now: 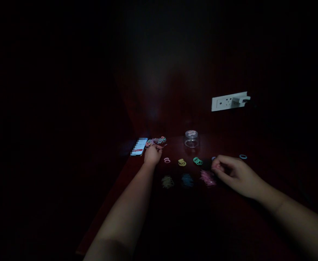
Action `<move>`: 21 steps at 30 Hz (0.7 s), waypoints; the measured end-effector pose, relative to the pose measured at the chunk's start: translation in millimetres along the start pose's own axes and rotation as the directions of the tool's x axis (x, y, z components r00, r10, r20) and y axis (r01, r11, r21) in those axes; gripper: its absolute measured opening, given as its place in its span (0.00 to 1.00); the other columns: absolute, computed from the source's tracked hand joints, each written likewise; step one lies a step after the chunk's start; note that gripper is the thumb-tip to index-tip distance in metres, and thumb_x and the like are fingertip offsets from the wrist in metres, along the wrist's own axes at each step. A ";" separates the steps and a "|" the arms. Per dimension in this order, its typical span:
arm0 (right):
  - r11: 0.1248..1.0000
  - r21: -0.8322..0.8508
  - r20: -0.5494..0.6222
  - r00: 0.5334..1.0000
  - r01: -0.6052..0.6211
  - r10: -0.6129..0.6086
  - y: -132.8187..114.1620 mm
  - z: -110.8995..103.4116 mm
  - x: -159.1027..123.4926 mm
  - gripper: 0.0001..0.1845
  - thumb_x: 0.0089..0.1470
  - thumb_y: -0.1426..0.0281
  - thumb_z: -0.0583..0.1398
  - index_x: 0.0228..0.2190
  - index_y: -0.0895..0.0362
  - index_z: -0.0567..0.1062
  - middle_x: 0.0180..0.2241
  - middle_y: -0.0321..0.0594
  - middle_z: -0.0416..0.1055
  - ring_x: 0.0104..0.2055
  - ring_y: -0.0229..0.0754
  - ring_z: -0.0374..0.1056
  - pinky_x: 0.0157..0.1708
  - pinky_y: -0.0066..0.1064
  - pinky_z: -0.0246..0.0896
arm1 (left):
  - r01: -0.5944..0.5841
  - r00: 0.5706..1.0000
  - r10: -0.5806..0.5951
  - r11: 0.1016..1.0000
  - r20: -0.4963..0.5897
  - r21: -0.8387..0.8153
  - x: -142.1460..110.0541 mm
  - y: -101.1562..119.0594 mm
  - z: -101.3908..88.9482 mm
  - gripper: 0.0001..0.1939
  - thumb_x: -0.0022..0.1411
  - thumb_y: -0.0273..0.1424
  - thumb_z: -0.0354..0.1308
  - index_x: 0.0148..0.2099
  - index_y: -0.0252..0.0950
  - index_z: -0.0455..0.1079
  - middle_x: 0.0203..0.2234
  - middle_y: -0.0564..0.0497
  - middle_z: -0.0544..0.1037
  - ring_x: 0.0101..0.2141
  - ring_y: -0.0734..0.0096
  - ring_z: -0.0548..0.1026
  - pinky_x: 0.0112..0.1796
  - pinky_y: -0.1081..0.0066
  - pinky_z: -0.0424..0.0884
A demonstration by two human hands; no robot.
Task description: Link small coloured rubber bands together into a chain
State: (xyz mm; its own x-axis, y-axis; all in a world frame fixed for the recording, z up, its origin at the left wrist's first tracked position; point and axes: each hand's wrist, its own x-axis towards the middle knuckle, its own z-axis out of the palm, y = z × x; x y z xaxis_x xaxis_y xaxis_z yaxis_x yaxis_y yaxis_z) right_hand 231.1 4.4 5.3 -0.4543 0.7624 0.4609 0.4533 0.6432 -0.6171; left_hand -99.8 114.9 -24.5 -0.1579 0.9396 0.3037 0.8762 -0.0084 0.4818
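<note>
My left hand (153, 156) is closed in a pinch beside a mixed pile of colourful hair bands (156, 140). A small pale hair band (164, 145) shows at its fingertips. My right hand (235, 175) is also pinched, just right of a heap of thin pink bands (208, 178); what it holds, if anything, I cannot make out. Heaps of blue bands (187, 180) and yellowish bands (167, 181) lie to the left. Behind them sit pink rings (167, 160), yellow rings (182, 162), green rings (198, 161) and a light-blue ring (243, 157). A bluish ring (213, 158) is partly hidden by my right hand.
A clear lidded jar (192, 139) stands towards the back of the dark red table (115, 195). At the left edge lies a lit phone (139, 146). A white wall socket (228, 101) with a plug is at the right. The surroundings are very dark.
</note>
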 end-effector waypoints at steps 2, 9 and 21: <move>1.000 -0.007 -0.001 1.000 0.005 -0.005 -0.9 -0.1 0.1 0.10 0.60 0.66 0.56 0.27 0.55 0.68 0.23 0.34 0.62 0.26 0.38 0.58 0.27 0.29 0.57 | -0.009 1.000 0.009 1.000 -0.015 -0.029 -0.4 -0.3 -0.8 0.08 0.62 0.29 0.55 0.41 0.38 0.75 0.38 0.48 0.82 0.39 0.64 0.79 0.45 0.66 0.73; 1.000 -0.024 0.001 1.000 0.010 -0.010 -3.8 0.2 3.7 0.10 0.60 0.66 0.56 0.27 0.55 0.68 0.22 0.34 0.62 0.25 0.37 0.58 0.26 0.29 0.57 | -0.081 0.996 0.078 0.990 -0.031 -0.113 -15.2 18.7 -10.1 0.04 0.63 0.28 0.56 0.39 0.37 0.71 0.34 0.49 0.81 0.35 0.70 0.79 0.41 0.69 0.74; 1.000 0.009 0.067 0.997 -0.023 0.023 -10.1 6.3 2.6 0.16 0.59 0.63 0.59 0.47 0.55 0.73 0.31 0.38 0.73 0.28 0.39 0.67 0.28 0.30 0.64 | -0.419 0.873 0.487 0.784 0.035 -0.458 -138.8 126.5 -24.4 0.04 0.63 0.32 0.59 0.39 0.41 0.74 0.34 0.55 0.82 0.34 0.71 0.79 0.39 0.72 0.74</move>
State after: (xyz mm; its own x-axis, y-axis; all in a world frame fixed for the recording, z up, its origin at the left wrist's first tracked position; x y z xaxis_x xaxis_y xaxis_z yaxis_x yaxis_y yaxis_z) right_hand 220.5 -0.5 8.7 -0.4943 0.7702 0.4030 0.4568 0.6246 -0.6334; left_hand 21.8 -24.9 14.4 0.3048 0.8282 0.4704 0.5452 -0.5567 0.6268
